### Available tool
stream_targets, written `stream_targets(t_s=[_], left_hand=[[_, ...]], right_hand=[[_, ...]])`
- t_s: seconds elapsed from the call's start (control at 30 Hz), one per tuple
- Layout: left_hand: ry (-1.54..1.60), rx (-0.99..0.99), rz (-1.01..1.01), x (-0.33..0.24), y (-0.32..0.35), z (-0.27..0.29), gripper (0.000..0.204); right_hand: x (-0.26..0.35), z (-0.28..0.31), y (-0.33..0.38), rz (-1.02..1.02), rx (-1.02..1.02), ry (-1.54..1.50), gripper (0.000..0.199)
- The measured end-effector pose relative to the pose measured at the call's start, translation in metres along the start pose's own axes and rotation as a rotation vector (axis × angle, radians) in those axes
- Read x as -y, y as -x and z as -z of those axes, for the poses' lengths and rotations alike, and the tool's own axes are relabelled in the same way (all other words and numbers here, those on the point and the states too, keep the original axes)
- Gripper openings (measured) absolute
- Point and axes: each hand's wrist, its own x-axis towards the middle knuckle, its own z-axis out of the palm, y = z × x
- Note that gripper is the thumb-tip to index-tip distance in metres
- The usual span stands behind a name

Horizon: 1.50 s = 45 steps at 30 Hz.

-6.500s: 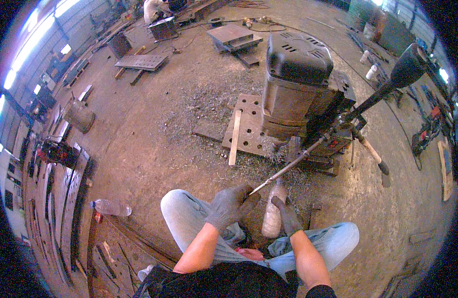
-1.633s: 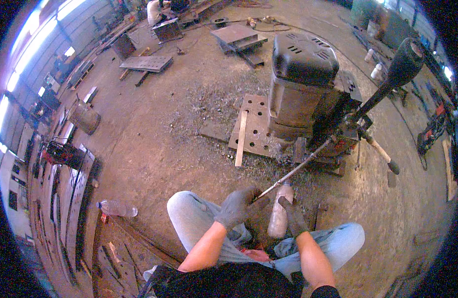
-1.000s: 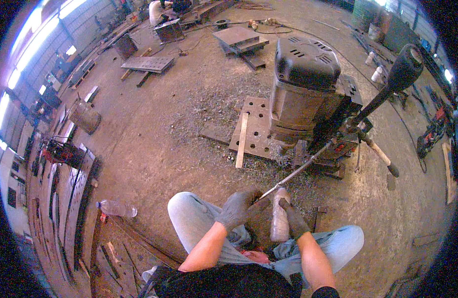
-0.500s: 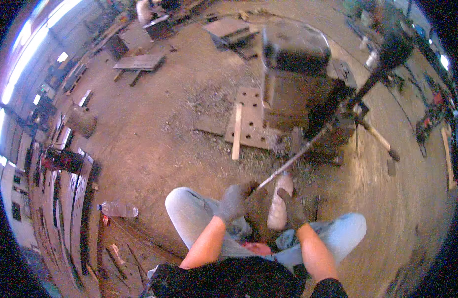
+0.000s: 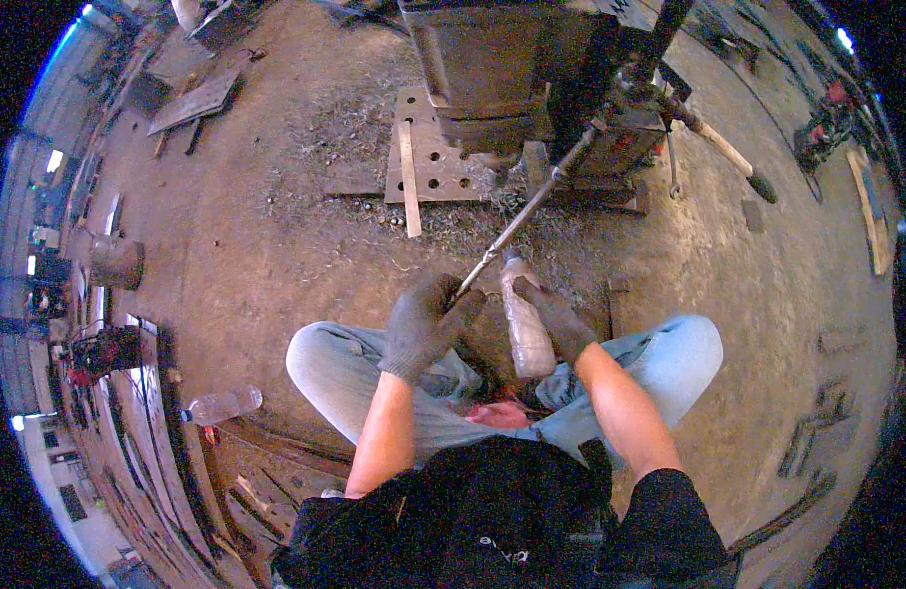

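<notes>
My left hand [image 5: 424,324], in a dark grey glove, is closed around the lower end of a long metal lever [image 5: 517,224]. The lever slants up and to the right to a hub [image 5: 632,93] on a heavy dark machine [image 5: 487,59]. In my gloved right hand [image 5: 561,319] is a clear plastic bottle [image 5: 527,329] with pale pinkish contents. Its neck points away from me, tilted slightly left, close beside the lever's lower end. Part of the bottle's right side is hidden by my fingers. Both hands are above the ground between my bent knees.
Beneath the machine lies a metal plate with round holes [image 5: 435,182], crossed by a pale strip [image 5: 409,177]. Metal shavings litter the floor around it. Another handle [image 5: 718,147] sticks out right. A clear bottle [image 5: 222,404] lies left, near long metal bars [image 5: 163,432].
The view has shifted, so the machine and plate appear higher and further left. Both hands keep their holds on the lever and the bottle; the bottle's neck now leans left rather than right.
</notes>
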Motion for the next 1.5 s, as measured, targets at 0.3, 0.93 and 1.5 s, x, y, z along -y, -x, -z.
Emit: stream_targets(t_s=[0.3,0.93,1.5], left_hand=[[-0.028,0.026,-0.068,-0.008,0.006,0.009,0.044],[-0.091,0.022,-0.034,0.008,0.004,0.003,0.04],[-0.095,-0.047,0.101,-0.002,0.005,-0.007,0.042]], right_hand=[[0.009,-0.015,0.014,0.043,-0.152,-0.042,0.083],[0.011,-0.009,0.01,-0.052,-0.131,0.208,0.082],[-0.01,-0.005,-0.001,0.104,-0.113,0.144,0.075]])
